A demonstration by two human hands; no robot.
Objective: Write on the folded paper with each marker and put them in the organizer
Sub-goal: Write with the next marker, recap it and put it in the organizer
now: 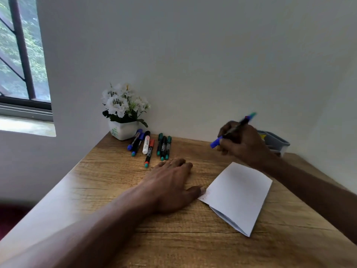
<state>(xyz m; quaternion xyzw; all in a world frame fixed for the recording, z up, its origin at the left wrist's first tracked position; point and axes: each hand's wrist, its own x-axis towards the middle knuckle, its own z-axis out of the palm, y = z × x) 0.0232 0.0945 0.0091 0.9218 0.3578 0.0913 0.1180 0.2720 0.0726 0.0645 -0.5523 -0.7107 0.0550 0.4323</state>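
A white folded paper [237,196] lies on the wooden desk [173,238] at the right, faint marks near its left corner. My right hand [245,146] grips a blue-capped marker [231,130], raised above the desk beyond the paper; the marker is blurred. My left hand [172,182] rests flat on the desk, its thumb touching the paper's left corner. Several markers [149,146] with blue, white, red and green parts lie in a row at the back. A grey organizer [276,142] stands at the back right, partly hidden behind my right hand.
A white pot of white flowers [123,113] stands at the desk's back left corner against the wall. A window [21,55] is at the far left. The desk's left edge runs diagonally toward me.
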